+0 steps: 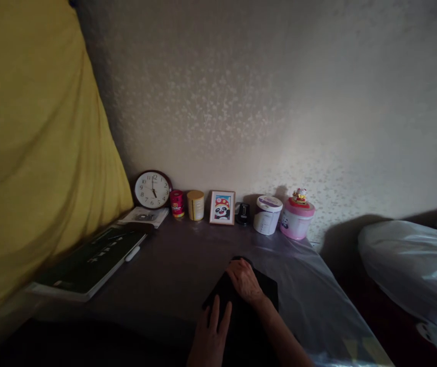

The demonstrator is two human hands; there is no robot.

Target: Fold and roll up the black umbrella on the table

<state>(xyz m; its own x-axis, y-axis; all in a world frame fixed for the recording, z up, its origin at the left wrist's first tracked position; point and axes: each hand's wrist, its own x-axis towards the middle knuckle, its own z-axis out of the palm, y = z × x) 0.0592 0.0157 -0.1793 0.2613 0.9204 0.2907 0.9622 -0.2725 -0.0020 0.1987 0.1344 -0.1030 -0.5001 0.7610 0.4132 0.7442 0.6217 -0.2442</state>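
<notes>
A flat black item (266,293) with angled upper corners lies on the table in front of me; it is too dark to tell whether it is folded cloth or a bag. My right hand (246,280) rests over its far end, fingers bent and pressed together on it. A little black material shows just beyond the knuckles. My left hand (211,331) lies on its near left part, palm down with the fingers stretched and spread. The lower part of the item fades into shadow at the bottom of the view.
Along the wall stand a clock (152,189), a red can (177,204), a yellow can (196,206), a framed panda picture (222,208), a small black object (243,214), a white tub (267,216) and a pink-lidded tub (297,219). A green board (92,260) lies left, beside a yellow curtain (42,142).
</notes>
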